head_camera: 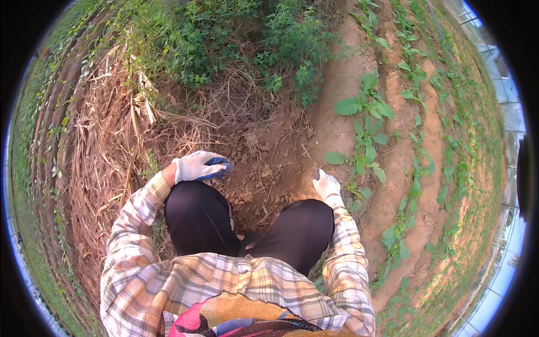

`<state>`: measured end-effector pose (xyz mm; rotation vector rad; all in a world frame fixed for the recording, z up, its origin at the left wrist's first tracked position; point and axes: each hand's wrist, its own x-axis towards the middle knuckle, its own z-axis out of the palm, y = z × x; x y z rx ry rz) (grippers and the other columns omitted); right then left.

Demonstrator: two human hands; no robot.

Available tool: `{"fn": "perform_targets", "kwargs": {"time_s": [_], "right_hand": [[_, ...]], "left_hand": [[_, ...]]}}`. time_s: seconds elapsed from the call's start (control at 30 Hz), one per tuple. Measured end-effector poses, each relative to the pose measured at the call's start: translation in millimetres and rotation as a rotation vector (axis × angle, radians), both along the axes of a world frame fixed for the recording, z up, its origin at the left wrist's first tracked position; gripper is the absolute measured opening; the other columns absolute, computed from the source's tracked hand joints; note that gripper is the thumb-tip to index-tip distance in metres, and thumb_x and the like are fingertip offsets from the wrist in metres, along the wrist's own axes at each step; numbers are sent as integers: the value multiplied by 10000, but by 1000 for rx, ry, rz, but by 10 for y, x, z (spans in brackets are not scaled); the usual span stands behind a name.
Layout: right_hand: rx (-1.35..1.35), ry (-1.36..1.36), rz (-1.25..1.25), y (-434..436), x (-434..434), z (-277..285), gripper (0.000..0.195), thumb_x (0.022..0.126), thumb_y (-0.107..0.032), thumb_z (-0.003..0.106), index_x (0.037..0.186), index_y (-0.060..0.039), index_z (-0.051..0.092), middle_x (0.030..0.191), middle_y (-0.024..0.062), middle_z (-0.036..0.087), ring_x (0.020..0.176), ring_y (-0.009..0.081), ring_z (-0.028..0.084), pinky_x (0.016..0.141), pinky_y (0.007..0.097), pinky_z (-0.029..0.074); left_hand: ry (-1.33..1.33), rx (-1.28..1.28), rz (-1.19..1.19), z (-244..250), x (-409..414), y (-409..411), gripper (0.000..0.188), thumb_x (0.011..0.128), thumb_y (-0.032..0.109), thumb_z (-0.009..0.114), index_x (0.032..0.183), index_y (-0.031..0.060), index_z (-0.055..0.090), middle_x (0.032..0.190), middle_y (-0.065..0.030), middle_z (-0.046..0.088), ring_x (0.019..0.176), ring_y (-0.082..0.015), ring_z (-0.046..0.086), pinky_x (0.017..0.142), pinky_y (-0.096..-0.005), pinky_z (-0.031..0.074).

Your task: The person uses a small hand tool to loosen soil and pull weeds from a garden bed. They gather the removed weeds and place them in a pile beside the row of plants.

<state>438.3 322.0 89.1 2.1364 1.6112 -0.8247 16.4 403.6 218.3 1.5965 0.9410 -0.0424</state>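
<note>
My left hand (pixel 203 165), in a white knit glove with a blue coated palm, hangs over my left knee. Its fingers are bent and point right; whether they hold anything cannot be made out. Beyond my right knee is my right hand (pixel 326 184), gloved alike, its fingers curled beside the crop row and its palm side hidden. Loose brown soil (pixel 257 168) with bits of dry stalk lies between the hands. Dry roots and stems (pixel 236 90) lie farther off, at the foot of bushy green plants (pixel 202 38).
Rows of broad-leaved seedlings (pixel 366 139) run along the soil ridges at the right. Dry straw and husks (pixel 105 139) cover the ground at the left, with more planted rows past them. Greenhouse-like panels (pixel 509 90) stand at the far right rim.
</note>
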Motion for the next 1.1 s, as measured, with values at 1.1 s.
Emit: {"fn": "perform_targets", "kwargs": {"time_s": [1.1], "right_hand": [[95,42,-212,322,-340,121,312,883,-253,516,1115,-76,627,1072,154,661,1017,311,633,814,440,517]], "left_hand": [[307,207,-263,-680,1911,589,451,883,331,547,1245,61,556,1226,-142,586,1146,-293,541,980,-367,414]]}}
